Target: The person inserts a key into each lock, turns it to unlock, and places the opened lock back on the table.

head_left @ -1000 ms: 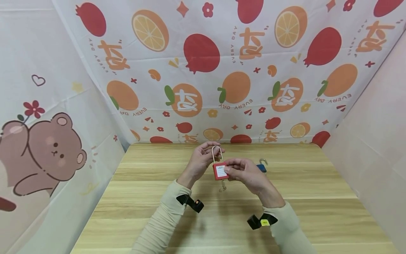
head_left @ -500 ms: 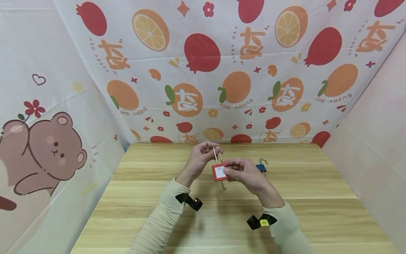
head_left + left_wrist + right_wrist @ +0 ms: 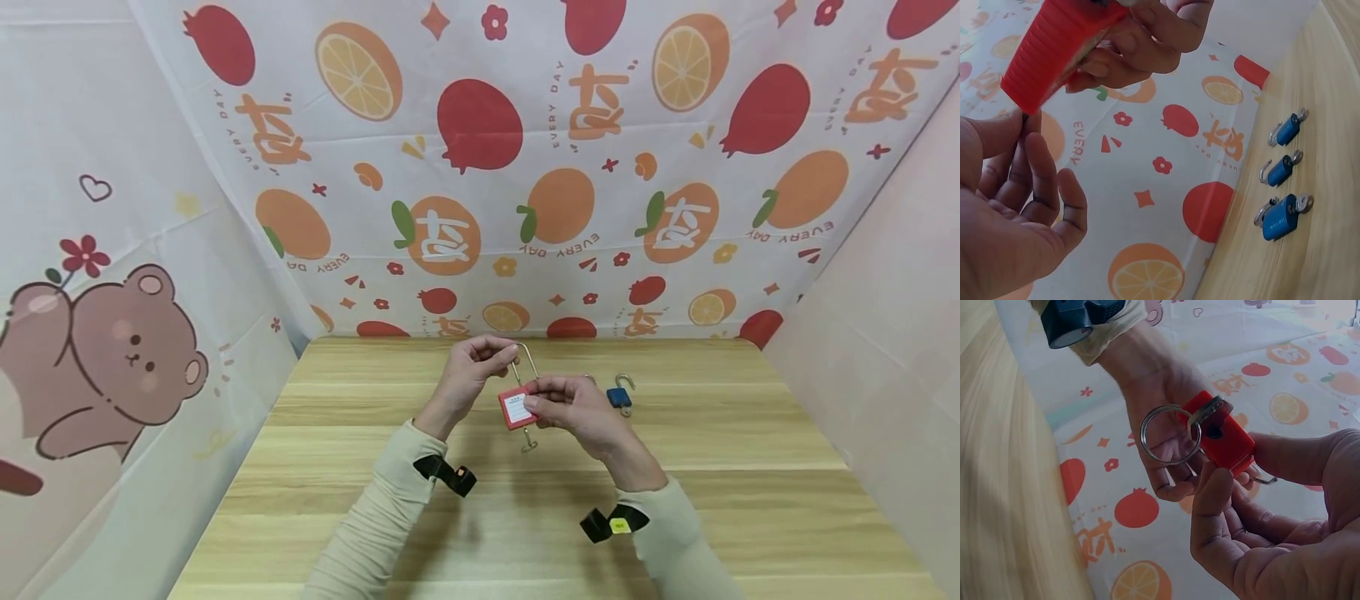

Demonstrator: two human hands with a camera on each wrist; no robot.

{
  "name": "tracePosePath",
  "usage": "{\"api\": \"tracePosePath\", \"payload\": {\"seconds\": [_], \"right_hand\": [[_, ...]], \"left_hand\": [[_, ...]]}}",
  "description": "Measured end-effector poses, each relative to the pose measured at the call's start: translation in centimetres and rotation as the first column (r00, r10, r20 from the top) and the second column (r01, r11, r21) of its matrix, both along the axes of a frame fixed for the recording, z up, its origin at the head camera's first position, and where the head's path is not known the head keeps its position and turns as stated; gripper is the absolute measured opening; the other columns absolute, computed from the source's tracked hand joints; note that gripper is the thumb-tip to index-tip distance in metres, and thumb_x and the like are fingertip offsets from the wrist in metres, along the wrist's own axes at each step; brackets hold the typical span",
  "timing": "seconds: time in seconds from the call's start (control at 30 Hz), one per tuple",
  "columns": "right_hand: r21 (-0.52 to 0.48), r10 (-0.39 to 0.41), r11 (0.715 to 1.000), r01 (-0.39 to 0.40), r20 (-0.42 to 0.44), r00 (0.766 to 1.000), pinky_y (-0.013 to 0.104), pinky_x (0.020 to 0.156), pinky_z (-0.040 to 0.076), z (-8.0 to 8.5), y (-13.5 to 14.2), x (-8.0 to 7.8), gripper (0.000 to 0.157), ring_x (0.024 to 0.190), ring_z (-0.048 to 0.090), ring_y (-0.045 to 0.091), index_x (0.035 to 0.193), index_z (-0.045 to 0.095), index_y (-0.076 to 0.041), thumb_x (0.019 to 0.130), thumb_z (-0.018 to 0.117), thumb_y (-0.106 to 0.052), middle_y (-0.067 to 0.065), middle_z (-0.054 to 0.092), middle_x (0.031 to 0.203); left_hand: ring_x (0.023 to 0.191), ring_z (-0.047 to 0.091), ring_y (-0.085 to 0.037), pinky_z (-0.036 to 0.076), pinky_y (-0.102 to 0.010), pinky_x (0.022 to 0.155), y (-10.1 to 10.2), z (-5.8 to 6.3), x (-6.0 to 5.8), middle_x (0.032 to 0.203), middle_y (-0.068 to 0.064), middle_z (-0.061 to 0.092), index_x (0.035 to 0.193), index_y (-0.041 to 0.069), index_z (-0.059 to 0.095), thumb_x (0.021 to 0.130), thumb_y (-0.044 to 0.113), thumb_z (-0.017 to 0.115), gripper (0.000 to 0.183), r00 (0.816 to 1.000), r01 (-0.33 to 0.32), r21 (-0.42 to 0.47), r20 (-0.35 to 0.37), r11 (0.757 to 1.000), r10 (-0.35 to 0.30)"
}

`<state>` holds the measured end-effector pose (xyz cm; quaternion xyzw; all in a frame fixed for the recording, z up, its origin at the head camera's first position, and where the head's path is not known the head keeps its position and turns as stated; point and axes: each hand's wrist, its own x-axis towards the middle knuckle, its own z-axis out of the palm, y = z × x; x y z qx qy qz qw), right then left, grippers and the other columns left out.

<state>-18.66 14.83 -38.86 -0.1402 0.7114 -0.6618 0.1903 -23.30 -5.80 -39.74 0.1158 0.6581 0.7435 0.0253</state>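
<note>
A red padlock (image 3: 516, 408) with a white label is held up over the table, its thin, tall shackle (image 3: 532, 358) pointing upward. My right hand (image 3: 581, 415) grips the padlock body, thumb on the label side and fingers behind. At the shackle, my left hand (image 3: 468, 377) pinches the metal between thumb and forefinger, its other fingers loosely bent in the left wrist view. A key (image 3: 1210, 411) sits in the bottom of the padlock, and a metal ring (image 3: 1143, 436) hangs from it. One shackle leg stands out to the right side, its lower end close to my right fingers.
Several blue padlocks lie on the wooden table (image 3: 360, 500) behind my right hand; the nearest blue padlock (image 3: 1280, 217) has a key in it, and its shackle shows. Fruit-printed cloth (image 3: 480, 208) hangs along the back edge, with pale cloth walls at both sides.
The shackle has turned from facing the camera, through nearly edge-on, to a leg out on the right. The padlock body has tilted slightly, and both hands have shifted a little left.
</note>
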Motion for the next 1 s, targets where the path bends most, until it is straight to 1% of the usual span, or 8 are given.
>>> {"api": "tracePosePath", "payload": {"seconds": [0.17, 0.27, 0.37, 0.5, 0.57, 0.7, 0.87, 1.0], "right_hand": [[0.029, -0.052, 0.998, 0.052, -0.025, 0.998, 0.025, 0.076, 0.056, -1.0, -0.8, -0.4, 0.040, 0.086, 0.065, 0.011, 0.126, 0.061, 0.010, 0.097, 0.069, -0.015, 0.011, 0.072, 0.108], [0.058, -0.103, 0.993, 0.106, -0.046, 0.994, 0.026, 0.076, 0.055, -2.1, -1.6, -0.9, 0.035, 0.084, 0.065, 0.011, 0.124, 0.064, 0.009, 0.097, 0.068, -0.014, 0.019, 0.072, 0.112], [0.091, -0.180, 0.979, 0.185, -0.060, 0.982, 0.028, 0.075, 0.056, -3.3, -2.5, -1.5, 0.031, 0.082, 0.067, 0.010, 0.120, 0.069, 0.005, 0.096, 0.070, -0.015, 0.019, 0.073, 0.111], [0.134, -0.259, 0.955, 0.266, -0.070, 0.963, 0.033, 0.074, 0.059, -5.0, -3.7, -2.4, 0.025, 0.079, 0.068, 0.009, 0.113, 0.073, 0.001, 0.094, 0.073, -0.015, 0.017, 0.076, 0.105], [0.148, -0.276, 0.947, 0.284, -0.074, 0.958, 0.034, 0.073, 0.059, -5.7, -4.3, -2.8, 0.024, 0.079, 0.068, 0.010, 0.111, 0.074, 0.002, 0.094, 0.073, -0.014, 0.018, 0.076, 0.104], [0.177, -0.287, 0.938, 0.297, -0.080, 0.954, 0.036, 0.071, 0.059, -7.0, -5.2, -3.4, 0.024, 0.078, 0.067, 0.010, 0.111, 0.073, 0.004, 0.095, 0.071, -0.014, 0.019, 0.076, 0.105], [0.211, -0.320, 0.922, 0.324, -0.058, 0.946, 0.038, 0.073, 0.059, -8.1, -6.0, -4.0, 0.024, 0.078, 0.066, 0.010, 0.110, 0.074, 0.003, 0.094, 0.072, -0.015, 0.018, 0.076, 0.104], [0.221, -0.349, 0.910, 0.350, -0.042, 0.936, 0.029, 0.069, 0.057, -9.0, -6.6, -4.5, 0.022, 0.079, 0.066, 0.010, 0.107, 0.074, 0.004, 0.093, 0.073, -0.013, 0.019, 0.076, 0.102]], "left_hand": [[0.076, 0.065, -0.009, 0.054, -0.022, 0.070, -0.1, -0.6, -0.6, 0.081, 0.010, 0.073, 0.107, 0.000, 0.073, 0.096, 0.015, 0.071, 0.019, 0.998, -0.060, -0.084, 0.003, 0.995, 0.061], [0.077, 0.066, -0.013, 0.053, -0.022, 0.069, -0.4, -1.2, -1.3, 0.082, 0.007, 0.074, 0.108, -0.001, 0.073, 0.096, 0.016, 0.071, 0.021, 0.997, -0.078, -0.130, 0.001, 0.988, 0.079], [0.078, 0.066, -0.016, 0.053, -0.024, 0.069, -0.8, -2.1, -2.2, 0.084, 0.002, 0.075, 0.107, 0.000, 0.074, 0.096, 0.017, 0.071, 0.020, 0.995, -0.094, -0.185, 0.003, 0.978, 0.096], [0.078, 0.065, -0.014, 0.054, -0.025, 0.070, -1.4, -3.3, -3.3, 0.090, -0.008, 0.076, 0.106, 0.002, 0.075, 0.096, 0.017, 0.071, 0.018, 0.993, -0.109, -0.277, 0.010, 0.955, 0.116], [0.077, 0.065, -0.014, 0.053, -0.025, 0.069, -1.6, -3.9, -3.8, 0.092, -0.012, 0.077, 0.105, 0.002, 0.075, 0.096, 0.016, 0.071, 0.018, 0.992, -0.115, -0.319, 0.008, 0.941, 0.124], [0.075, 0.063, -0.015, 0.050, -0.024, 0.067, -2.0, -5.3, -4.8, 0.089, -0.012, 0.075, 0.100, 0.001, 0.075, 0.096, 0.016, 0.071, 0.016, 0.990, -0.130, -0.398, -0.002, 0.908, 0.141], [0.073, 0.058, -0.011, 0.048, -0.023, 0.065, -2.1, -6.4, -5.8, 0.087, -0.012, 0.073, 0.099, -0.001, 0.073, 0.098, 0.016, 0.067, 0.018, 0.993, -0.108, -0.497, -0.022, 0.861, 0.112], [0.073, 0.053, -0.011, 0.044, -0.023, 0.064, -2.2, -6.9, -6.5, 0.090, -0.015, 0.069, 0.102, -0.007, 0.069, 0.101, 0.014, 0.061, 0.023, 0.999, -0.034, -0.552, -0.005, 0.833, 0.037]]}}
